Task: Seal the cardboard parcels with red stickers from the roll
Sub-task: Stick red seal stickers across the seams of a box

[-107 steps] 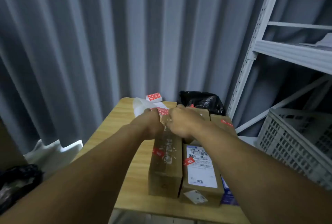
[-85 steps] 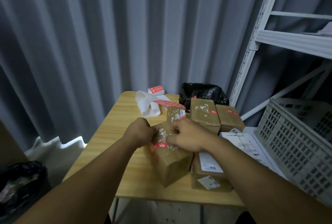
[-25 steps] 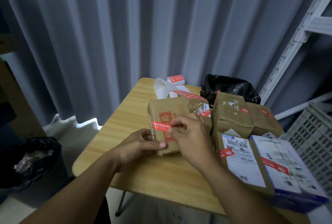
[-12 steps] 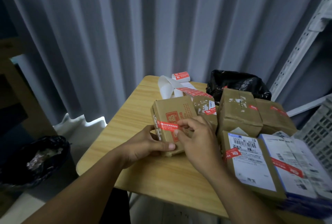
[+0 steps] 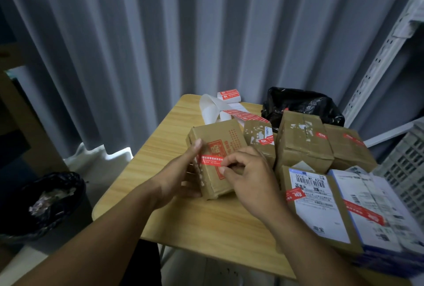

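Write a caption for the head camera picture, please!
Right hand pinches the red sticker laid across a cardboard parcel; left hand steadies it on the table.

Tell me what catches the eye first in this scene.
At the centre of the table, the left hand braces a cardboard box while the right hand pinches a red sticker across its top. Sealed parcels crowd the right side; the sticker roll sits at the far edge.
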